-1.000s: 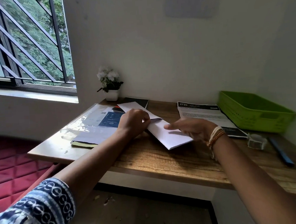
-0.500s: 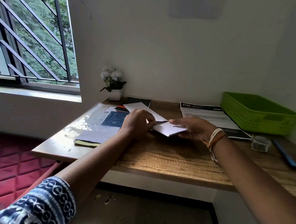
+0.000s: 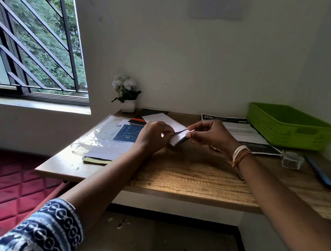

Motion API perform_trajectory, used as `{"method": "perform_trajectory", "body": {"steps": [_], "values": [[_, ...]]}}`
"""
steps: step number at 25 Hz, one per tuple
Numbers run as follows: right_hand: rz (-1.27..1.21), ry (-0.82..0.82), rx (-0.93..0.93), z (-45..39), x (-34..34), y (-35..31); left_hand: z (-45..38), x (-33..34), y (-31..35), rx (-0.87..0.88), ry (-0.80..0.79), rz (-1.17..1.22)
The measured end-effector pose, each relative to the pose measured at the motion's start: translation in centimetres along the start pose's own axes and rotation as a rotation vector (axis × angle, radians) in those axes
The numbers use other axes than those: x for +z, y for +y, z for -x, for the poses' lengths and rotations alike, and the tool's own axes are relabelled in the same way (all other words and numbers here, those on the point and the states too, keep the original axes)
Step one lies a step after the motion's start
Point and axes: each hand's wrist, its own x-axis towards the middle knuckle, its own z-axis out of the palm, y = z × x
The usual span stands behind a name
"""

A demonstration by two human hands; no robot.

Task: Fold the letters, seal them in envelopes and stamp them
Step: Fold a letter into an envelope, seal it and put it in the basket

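Observation:
A white sheet of letter paper [image 3: 178, 139] is doubled over between my two hands, a little above the wooden desk [image 3: 183, 175]. My left hand [image 3: 153, 136] pinches its left end with curled fingers. My right hand [image 3: 208, 135], with bangles at the wrist, pinches the upper right corner between thumb and forefinger. Behind the hands another white paper [image 3: 160, 118] lies flat on the desk. A printed sheet with a black header [image 3: 237, 128] lies to the right.
A green plastic basket [image 3: 290, 126] stands at the back right. A small clear box [image 3: 291, 159] and a blue pen [image 3: 318, 171] lie near it. A stack of papers in a clear sleeve [image 3: 111, 141] sits left, a potted white flower [image 3: 126, 94] at the back.
The letter lay long and flat on the desk a second ago. It is now folded shorter and lifted, and my right hand has gone from pressing it flat to pinching its corner.

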Motion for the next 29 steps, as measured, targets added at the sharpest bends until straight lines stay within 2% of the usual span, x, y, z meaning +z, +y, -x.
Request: {"method": "perform_trajectory", "body": {"steps": [3, 7, 11, 15, 18, 19, 22, 24, 29], "values": [[0.330, 0.120, -0.152, -0.5, 0.7, 1.1, 0.0, 0.2, 0.4, 0.063, -0.008, 0.041], [0.666, 0.239, -0.245, -1.1, 0.7, 1.7, 0.1, 0.3, 0.9, 0.097, -0.044, 0.092], [0.850, 0.215, -0.273, -1.3, 0.8, 2.2, 0.2, 0.3, 1.3, 0.099, -0.122, 0.107], [0.824, 0.150, -0.243, -1.7, 0.9, 2.6, 0.3, 0.3, 1.6, 0.066, -0.165, 0.102], [0.625, 0.136, -0.165, -1.3, 0.7, 2.3, 0.2, 0.4, 1.2, 0.026, -0.161, 0.089], [0.522, 0.098, -0.119, -1.0, 0.4, 1.9, 0.2, 0.4, 1.0, 0.007, -0.134, 0.092], [0.280, -0.161, -0.021, 0.2, -0.5, 0.6, 0.1, 0.3, 0.5, -0.069, -0.040, 0.131], [0.286, -0.248, -0.033, 0.4, -0.6, 0.6, 0.1, 0.3, 0.3, -0.095, -0.024, 0.147], [0.463, 0.013, -0.117, -0.7, -0.4, 1.9, 0.0, 0.5, 0.0, -0.169, -0.160, 0.137]]}}
